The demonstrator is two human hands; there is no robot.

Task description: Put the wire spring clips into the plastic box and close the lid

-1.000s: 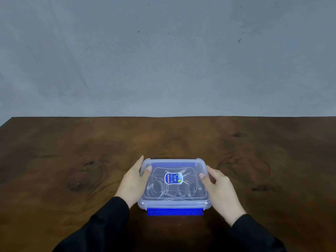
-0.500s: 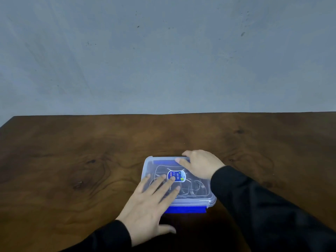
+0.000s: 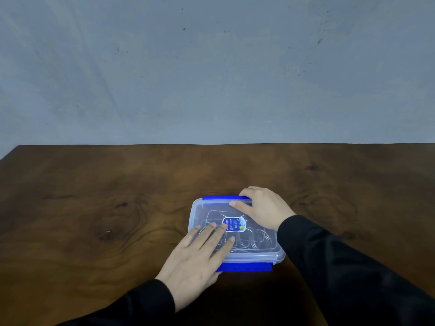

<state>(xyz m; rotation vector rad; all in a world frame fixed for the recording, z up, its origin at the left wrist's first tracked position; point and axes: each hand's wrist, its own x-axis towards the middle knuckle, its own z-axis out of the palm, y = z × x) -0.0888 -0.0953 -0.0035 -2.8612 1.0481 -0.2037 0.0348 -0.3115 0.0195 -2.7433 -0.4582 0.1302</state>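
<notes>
Box: the clear plastic box (image 3: 256, 250) sat on the wooden table (image 3: 94, 208), lower centre of the frame, its lid (image 3: 211, 215) on top.
Clips: the wire spring clips (image 3: 251, 241) lay inside, seen through the lid.
My left hand (image 3: 197, 257): flat, fingers spread, pressed on the lid's near left part.
My right hand (image 3: 263, 208): curled over the far blue latch (image 3: 221, 198), thumb on the lid.
Near latch (image 3: 244, 267): blue, at the front edge.

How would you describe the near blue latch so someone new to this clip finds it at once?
On the brown wooden table sits one clear plastic box with both hands on its lid. Along the box's edge closest to the camera runs a blue latch, beside the left hand. Unlike the far latch by the right hand, it sticks out flat towards the camera.
</notes>
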